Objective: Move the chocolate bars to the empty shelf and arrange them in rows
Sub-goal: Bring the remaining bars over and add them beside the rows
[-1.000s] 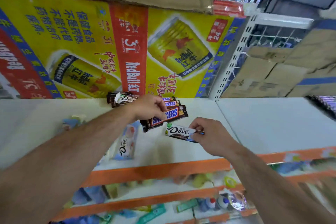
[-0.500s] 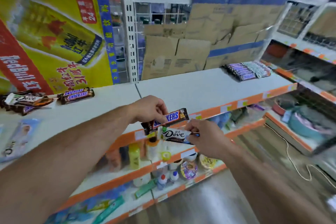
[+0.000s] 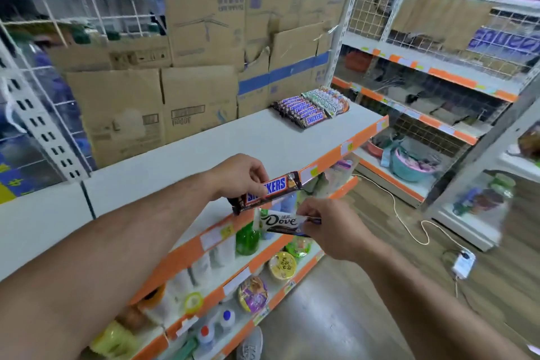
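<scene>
Two rows (image 3: 304, 111) lie on the far shelf (image 3: 233, 137); my left hand (image 3: 239, 174) grips a Snickers bar (image 3: 267, 188), right hand (image 3: 330, 228) a Dove bar (image 3: 277, 221), both unplaced.

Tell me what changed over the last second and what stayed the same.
The left hand and right hand carried their bars rightward along the shelf, away from the loose pile, now out of view, towards the arranged rows at the far end. Nothing was picked up or released. Unchanged: the left hand grips the Snickers bar, and the right hand pinches the Dove bar.
</scene>
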`<state>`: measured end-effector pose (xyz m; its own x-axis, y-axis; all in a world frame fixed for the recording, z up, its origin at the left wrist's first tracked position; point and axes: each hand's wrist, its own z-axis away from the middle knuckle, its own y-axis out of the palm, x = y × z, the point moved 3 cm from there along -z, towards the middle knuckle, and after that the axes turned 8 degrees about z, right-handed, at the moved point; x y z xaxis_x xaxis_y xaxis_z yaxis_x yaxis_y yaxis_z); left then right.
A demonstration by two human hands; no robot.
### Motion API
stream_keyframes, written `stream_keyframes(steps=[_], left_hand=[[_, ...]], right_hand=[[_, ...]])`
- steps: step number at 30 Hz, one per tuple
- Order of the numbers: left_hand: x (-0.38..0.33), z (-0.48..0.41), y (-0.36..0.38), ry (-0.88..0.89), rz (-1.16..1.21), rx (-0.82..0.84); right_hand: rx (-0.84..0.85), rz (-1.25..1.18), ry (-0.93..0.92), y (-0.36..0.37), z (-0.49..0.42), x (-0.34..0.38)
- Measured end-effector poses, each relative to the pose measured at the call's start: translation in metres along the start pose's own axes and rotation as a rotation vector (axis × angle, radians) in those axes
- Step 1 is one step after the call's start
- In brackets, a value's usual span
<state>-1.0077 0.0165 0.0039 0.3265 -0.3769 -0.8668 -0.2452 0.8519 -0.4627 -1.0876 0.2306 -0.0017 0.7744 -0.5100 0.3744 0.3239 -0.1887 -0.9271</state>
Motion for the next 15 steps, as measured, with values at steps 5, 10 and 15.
stream_keyframes(steps=[5, 10, 15], left_hand=[[-0.018, -0.103, -0.004, 0.032, 0.002, 0.035], [-0.039, -0.192, -0.007, 0.064, -0.053, 0.062], [-0.051, -0.254, -0.002, 0.084, -0.114, 0.075]], right_hand=[[-0.014, 0.019, 0.071, -0.023, -0.064, -0.045], [-0.047, 0.037, 0.123, -0.046, -0.13, -0.085], [-0.01, 0.034, 0.127, -0.053, -0.173, -0.117]])
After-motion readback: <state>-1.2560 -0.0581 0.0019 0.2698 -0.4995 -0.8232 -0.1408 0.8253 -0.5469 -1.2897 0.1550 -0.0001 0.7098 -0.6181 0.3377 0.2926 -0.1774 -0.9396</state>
